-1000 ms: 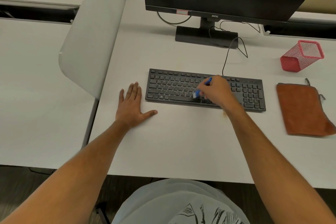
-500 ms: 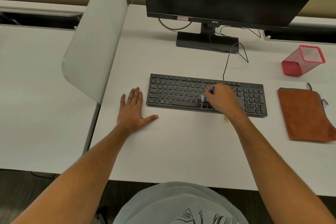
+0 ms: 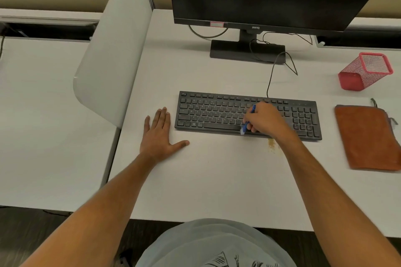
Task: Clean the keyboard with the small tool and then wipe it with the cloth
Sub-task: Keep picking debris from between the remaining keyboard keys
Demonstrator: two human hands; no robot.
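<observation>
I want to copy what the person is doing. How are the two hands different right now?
The left hand lies flat with fingers spread; the right hand is curled round a small blue tool. The left hand rests on the white desk beside the keyboard; the right hand is over its keys. Both are bare.

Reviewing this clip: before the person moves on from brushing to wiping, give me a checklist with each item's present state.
1. Small blue tool gripped in right hand: ok.
2. Tool tip on keyboard, at its front edge by the space bar: ok.
3. Left hand flat on the desk, off the keys: ok.
4. Orange cloth lying free, right of the keyboard: ok.
5. Keys free of dirt: cannot tell.
6. Desk free of crumbs: not ok, yellowish specks lie in front of the keyboard.
</observation>
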